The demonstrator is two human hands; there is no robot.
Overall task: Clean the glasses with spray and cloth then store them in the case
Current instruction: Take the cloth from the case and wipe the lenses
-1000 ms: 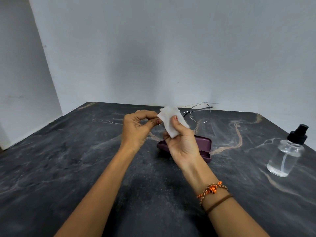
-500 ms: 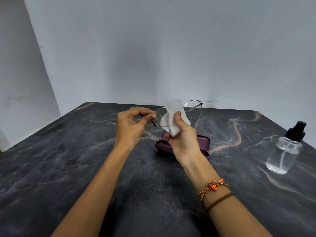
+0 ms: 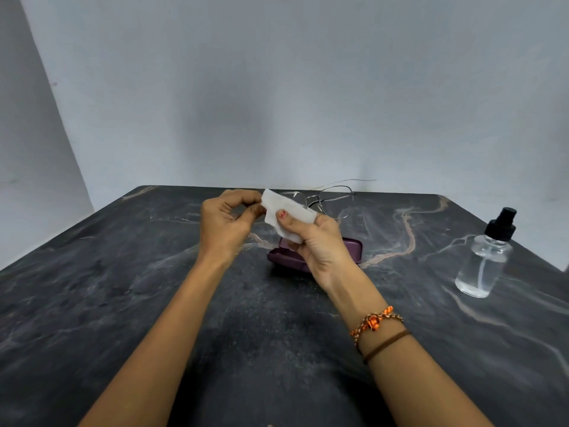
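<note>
left hand [image 3: 226, 224] pinches the glasses [image 3: 334, 200] steady so right hand [image 3: 318, 245] fingers [image 3: 284, 218] pinch cloth [image 3: 288, 211] onto a lens (case [image 3: 351, 246] open below).

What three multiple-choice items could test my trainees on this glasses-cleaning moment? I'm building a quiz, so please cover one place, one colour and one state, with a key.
1. Where does the spray bottle stand?
A. On the table, off to the person's right, apart from both hands
B. Inside the case
C. In the left hand

2. What colour is the case?
A. White
B. Purple
C. Green

3. What is the right hand doing?
A. Lying flat on the table
B. Pressing the bottle's pump
C. Pinching the white cloth over the glasses

Key: 1 A, since the bottle stands upright near the table's right edge. 2 B, as the case behind the hands is purple. 3 C, because the thumb presses the cloth while the left hand holds the frame's end.
</note>
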